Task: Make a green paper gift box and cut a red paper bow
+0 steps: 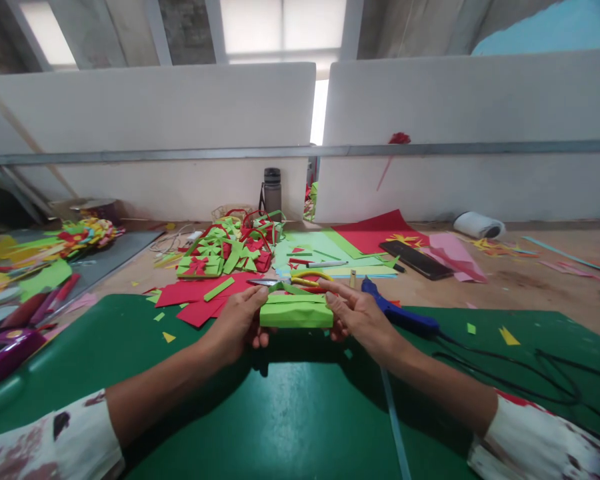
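A folded bright green paper piece [296,313] is held level above the green mat [300,413], one end in each hand. My left hand [237,323] pinches its left end, thumb on top and fingers behind. At the right end, my right hand [356,317] grips it in the same way. Just behind the paper lie scissors with yellow handles [311,275], partly hidden by it. Red paper sheets [200,303] rest to the left of it, with a green strip [219,289] on top.
A blue glue gun [405,319] with a black cord lies right of my right hand. Behind are a phone [416,259], a pile of green and red paper pieces [220,250], a bottle [273,193] and a white roll [479,225]. A purple device [10,353] sits far left.
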`<state>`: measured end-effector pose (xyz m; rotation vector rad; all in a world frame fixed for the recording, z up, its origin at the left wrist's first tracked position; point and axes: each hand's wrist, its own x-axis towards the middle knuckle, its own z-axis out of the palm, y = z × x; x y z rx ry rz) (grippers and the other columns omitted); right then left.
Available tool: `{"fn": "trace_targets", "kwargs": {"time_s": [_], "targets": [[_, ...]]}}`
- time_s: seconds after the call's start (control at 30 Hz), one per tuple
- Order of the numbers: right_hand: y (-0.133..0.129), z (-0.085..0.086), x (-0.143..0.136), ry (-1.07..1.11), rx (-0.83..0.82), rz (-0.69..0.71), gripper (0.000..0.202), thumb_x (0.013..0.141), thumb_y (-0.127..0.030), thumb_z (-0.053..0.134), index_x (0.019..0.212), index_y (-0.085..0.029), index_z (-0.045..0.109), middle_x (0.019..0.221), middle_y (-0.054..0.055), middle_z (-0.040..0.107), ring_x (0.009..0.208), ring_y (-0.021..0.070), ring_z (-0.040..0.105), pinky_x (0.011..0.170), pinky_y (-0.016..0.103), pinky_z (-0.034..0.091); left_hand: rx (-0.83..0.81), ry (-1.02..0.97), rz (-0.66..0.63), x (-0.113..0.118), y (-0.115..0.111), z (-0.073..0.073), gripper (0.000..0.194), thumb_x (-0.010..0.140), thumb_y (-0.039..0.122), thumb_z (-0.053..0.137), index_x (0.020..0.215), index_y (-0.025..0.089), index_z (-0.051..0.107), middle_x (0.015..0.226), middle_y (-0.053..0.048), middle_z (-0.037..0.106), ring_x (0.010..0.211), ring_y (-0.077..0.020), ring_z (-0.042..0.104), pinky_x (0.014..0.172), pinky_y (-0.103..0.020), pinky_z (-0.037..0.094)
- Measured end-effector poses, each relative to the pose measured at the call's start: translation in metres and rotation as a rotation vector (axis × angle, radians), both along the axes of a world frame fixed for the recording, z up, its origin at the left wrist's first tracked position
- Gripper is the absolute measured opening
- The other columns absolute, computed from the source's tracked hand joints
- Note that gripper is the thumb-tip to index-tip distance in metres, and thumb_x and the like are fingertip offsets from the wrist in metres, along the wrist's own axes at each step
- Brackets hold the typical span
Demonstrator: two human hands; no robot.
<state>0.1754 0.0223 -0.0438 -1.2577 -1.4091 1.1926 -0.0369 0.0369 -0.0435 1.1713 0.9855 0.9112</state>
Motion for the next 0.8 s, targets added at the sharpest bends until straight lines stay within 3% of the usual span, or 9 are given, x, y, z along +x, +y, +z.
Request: {"fn": "trace_targets", "kwargs": {"time_s": [0.13,0.27,0.57,0.7,0.8], "targets": [[0.0,0.0,0.001,0.017,-0.031,0.023,0.051,0.082,-0.052,0.054,0.121,-0.021,0.056,0.048,-0.006,0.055,0.037,0.01,0.056,0.034,0.017,0.039,-0.069,-0.066,-0.003,-0.002,0.001,0.001,0.04,0.084,0.048,0.05,0.112,0.019,0.05,0.054,0.001,0.059,0.034,-0.0088,0.05,0.029,-0.014,0.033],[-0.003,0.005,-0.002,0.074,-0.074,0.016,0.048,0.076,-0.047,0.064,0.116,-0.021,0.059,0.06,-0.003,0.06,0.041,0.0094,0.058,0.033,0.017,0.04,-0.078,-0.053,0.039,-0.001,-0.002,0.005,0.047,0.084,0.043,0.053,0.124,0.02,0.045,0.053,0.002,0.057,0.033,-0.0097,0.052,0.029,-0.015,0.035],[-0.011,0.009,-0.013,0.281,-0.251,-0.036,0.05,0.076,-0.03,0.065,0.12,-0.018,0.044,0.074,0.0,0.061,0.05,0.0107,0.061,0.044,0.021,0.049,-0.087,-0.069,0.051,0.006,-0.01,0.006,0.07,0.069,0.027,0.074,0.129,0.02,0.038,0.09,-0.008,0.063,0.047,-0.0112,0.062,0.045,-0.024,0.052],[-0.011,0.009,-0.015,0.337,-0.266,-0.024,0.053,0.071,-0.026,0.069,0.118,-0.018,0.044,0.07,0.0,0.064,0.05,0.0111,0.061,0.048,0.023,0.05,-0.085,-0.063,0.04,0.009,-0.012,0.008,0.072,0.07,0.026,0.073,0.131,0.02,0.036,0.092,-0.009,0.063,0.049,-0.0109,0.062,0.046,-0.024,0.052],[-0.012,0.01,-0.016,0.348,-0.276,-0.014,0.049,0.071,-0.028,0.069,0.114,-0.018,0.047,0.073,0.001,0.065,0.051,0.0118,0.061,0.049,0.024,0.05,-0.045,0.007,0.052,0.011,-0.015,0.013,0.072,0.07,0.024,0.072,0.132,0.019,0.036,0.082,-0.005,0.062,0.045,-0.0108,0.061,0.042,-0.022,0.048]]}}
